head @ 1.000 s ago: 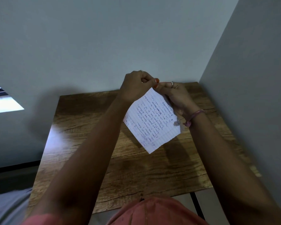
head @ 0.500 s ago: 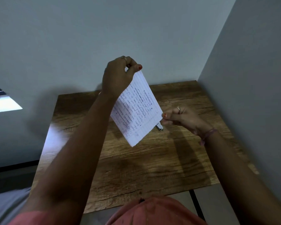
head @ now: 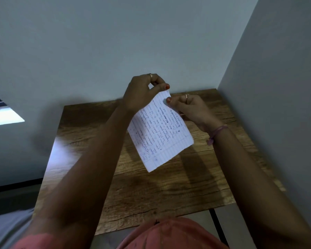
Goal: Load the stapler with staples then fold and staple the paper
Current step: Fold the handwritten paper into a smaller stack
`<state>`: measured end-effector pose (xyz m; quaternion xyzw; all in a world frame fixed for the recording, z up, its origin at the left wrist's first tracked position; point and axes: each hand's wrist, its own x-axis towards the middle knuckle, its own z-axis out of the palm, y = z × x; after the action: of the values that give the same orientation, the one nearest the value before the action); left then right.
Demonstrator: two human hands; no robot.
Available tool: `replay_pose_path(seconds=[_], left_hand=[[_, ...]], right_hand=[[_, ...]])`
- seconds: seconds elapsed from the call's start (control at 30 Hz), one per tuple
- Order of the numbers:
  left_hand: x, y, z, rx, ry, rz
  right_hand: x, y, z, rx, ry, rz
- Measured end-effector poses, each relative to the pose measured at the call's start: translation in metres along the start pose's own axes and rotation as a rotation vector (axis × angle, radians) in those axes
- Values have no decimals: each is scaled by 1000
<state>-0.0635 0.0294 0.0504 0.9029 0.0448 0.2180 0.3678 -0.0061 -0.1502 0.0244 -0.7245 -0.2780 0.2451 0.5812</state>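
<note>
A lined sheet of paper (head: 160,132) covered in handwriting hangs in the air above the wooden table (head: 151,191), tilted with one corner pointing down. My left hand (head: 142,92) pinches its top corner between thumb and fingers. My right hand (head: 188,108) pinches the paper's upper right edge just below that corner, so both hands hold the sheet close together. No stapler shows in this view; the paper and my right hand cover the spot behind them.
The table stands in a corner, with a grey wall (head: 115,42) behind it and another wall (head: 276,87) along its right side. A dark table leg (head: 217,223) shows below the near right edge. My lap in pink cloth (head: 169,234) is at the bottom.
Half a second ago my right hand was lower, off the top corner, and a metal object showed on the table. My right hand has since risen to the top edge, and the paper swung rightwards.
</note>
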Motion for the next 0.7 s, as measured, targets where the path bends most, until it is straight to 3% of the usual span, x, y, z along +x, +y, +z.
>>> replay_pose_path(seconds=[0.17,0.43,0.7], left_hand=[[-8,-8,-3,-107,-78,-27],[-23,-29,-3,-55,-132,-75],[-25,-26,0,4,-137,86]], right_hand=[[4,-7,2,16,79,-77],[4,2,-7,-43,61,-101],[8,12,-10,-7,54,-80]])
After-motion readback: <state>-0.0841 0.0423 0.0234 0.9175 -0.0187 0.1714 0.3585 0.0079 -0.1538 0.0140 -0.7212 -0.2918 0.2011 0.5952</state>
